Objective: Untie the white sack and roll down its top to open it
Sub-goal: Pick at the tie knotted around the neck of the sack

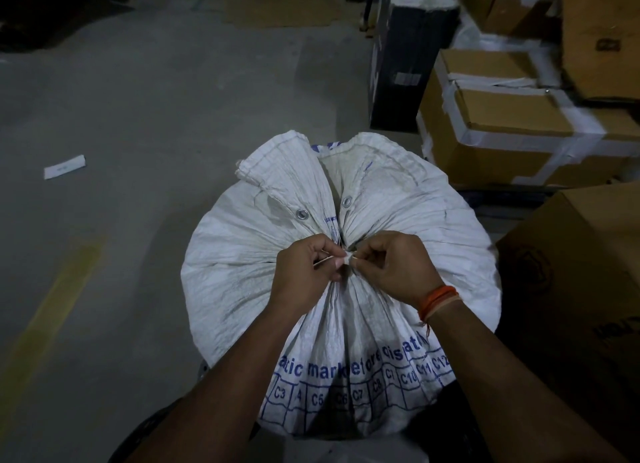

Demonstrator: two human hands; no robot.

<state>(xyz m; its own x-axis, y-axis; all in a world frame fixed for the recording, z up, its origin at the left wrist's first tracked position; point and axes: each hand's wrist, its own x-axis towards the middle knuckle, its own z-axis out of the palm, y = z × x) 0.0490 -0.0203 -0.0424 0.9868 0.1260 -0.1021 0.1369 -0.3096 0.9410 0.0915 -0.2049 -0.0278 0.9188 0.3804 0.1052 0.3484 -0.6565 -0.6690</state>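
Observation:
A full white woven sack (242,265) with blue print stands on the floor right below me. Its neck is gathered tight at the middle, and the loose top (277,178) with two metal eyelets fans out beyond the gather. A thin white tie (341,260) binds the neck. My left hand (304,268) pinches the tie from the left with thumb and curled fingers. My right hand (391,265), with an orange thread band at its wrist, pinches the knot from the right. The knot itself is mostly hidden between my fingertips.
Taped cardboard boxes (502,130) are stacked at the right, with a black box (401,64) behind them and a large carton (581,272) close beside the sack. Grey concrete floor (138,116) spreads left, with a white paper strip (64,166) and a yellow painted line (52,307).

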